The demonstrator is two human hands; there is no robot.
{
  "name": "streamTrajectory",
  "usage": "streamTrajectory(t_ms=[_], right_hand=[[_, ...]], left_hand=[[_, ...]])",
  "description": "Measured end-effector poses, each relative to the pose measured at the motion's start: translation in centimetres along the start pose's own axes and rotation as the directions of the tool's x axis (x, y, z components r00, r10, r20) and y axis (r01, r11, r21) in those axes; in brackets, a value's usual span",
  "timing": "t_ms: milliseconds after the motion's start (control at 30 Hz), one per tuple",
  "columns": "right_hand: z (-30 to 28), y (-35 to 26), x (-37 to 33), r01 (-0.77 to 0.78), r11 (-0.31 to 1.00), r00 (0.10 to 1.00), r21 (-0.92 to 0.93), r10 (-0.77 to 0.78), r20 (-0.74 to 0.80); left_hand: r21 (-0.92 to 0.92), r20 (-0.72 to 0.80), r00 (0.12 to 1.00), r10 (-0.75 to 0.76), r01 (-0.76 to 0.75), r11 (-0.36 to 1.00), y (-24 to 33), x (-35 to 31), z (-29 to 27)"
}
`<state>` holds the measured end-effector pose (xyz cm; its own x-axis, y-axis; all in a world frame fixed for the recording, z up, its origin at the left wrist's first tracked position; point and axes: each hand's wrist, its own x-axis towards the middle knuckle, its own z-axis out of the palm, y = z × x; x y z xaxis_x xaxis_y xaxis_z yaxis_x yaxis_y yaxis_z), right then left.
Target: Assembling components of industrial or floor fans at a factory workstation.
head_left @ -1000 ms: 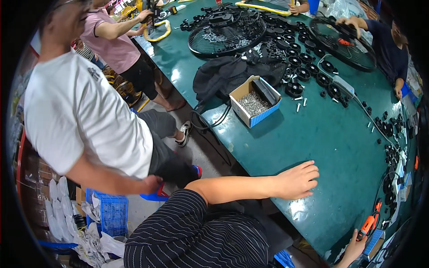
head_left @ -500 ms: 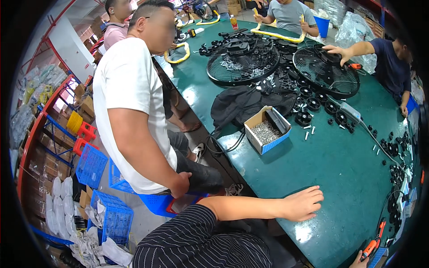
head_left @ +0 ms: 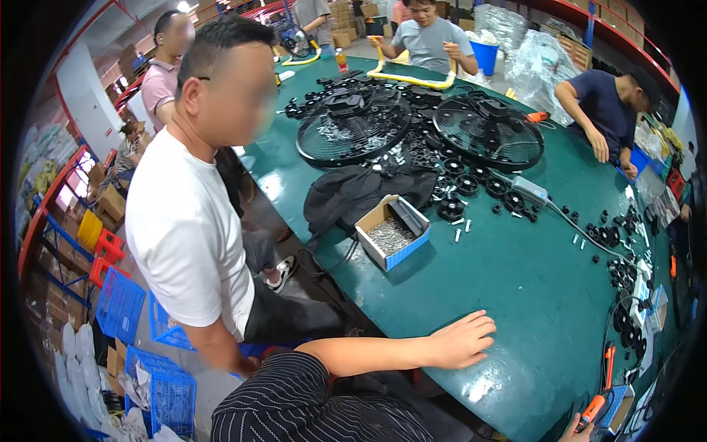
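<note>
My left hand [head_left: 462,341] lies on the green tabletop [head_left: 508,295] with its fingers loosely stretched out and nothing in them. A bare forearm and a black striped sleeve lead to it. At the lower edge, only part of my right hand [head_left: 574,432] shows, closed round the end of an orange-and-black electric screwdriver [head_left: 591,412]. Beyond my left hand stands an open cardboard box [head_left: 407,250] of small metal screws, with a dark block inside. A few loose silver bolts [head_left: 458,234] lie beside the box.
Two black fan grilles [head_left: 490,132] lie among many black round parts [head_left: 466,184], near a dark cloth [head_left: 346,195]. A person in white [head_left: 177,228] sits at left; others work across the table. Blue crates [head_left: 173,390] stand on the floor. A second orange tool [head_left: 609,365] lies at right.
The view has shifted, so the table things appear further left. The person in navy has drawn a hand back from the right fan grille. My left hand stays on the table.
</note>
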<state>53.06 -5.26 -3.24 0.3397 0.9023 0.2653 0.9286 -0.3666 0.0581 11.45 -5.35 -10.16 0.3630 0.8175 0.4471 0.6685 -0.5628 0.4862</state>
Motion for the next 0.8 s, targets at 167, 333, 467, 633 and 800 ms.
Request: streamTrajectory(t_ms=[167,333,467,633,800], right_hand=[[1.5,-0.6,0.3,0.062,0.998,0.998,-0.032,-0.063,-0.015],[2.1,-1.5,0.5,0.105,0.984,0.993,-0.147,-0.111,-0.036],[1.6,-1.9,0.6,0.081,0.982,0.996,-0.169,-0.072,0.057],[0.7,-2.7,0.4,0.044,0.989,0.995,-0.142,-0.031,0.092],[0.9,-2.9,0.1,0.051,0.986,0.997,-0.157,-0.041,0.065]], left_hand=[[-0.004,-0.025,1.0,0.005,-0.005,1.0,0.1,0.1,0.8],[-0.02,-0.022,1.0,-0.015,0.014,1.0,0.0,-0.2,1.1],[-0.007,-0.035,0.999,-0.011,0.01,1.0,0.0,-0.4,1.3],[0.013,-0.013,1.0,-0.014,0.014,1.0,0.0,-0.4,0.5],[0.034,-0.067,0.998,0.004,-0.001,0.999,-0.3,-1.0,0.9]])
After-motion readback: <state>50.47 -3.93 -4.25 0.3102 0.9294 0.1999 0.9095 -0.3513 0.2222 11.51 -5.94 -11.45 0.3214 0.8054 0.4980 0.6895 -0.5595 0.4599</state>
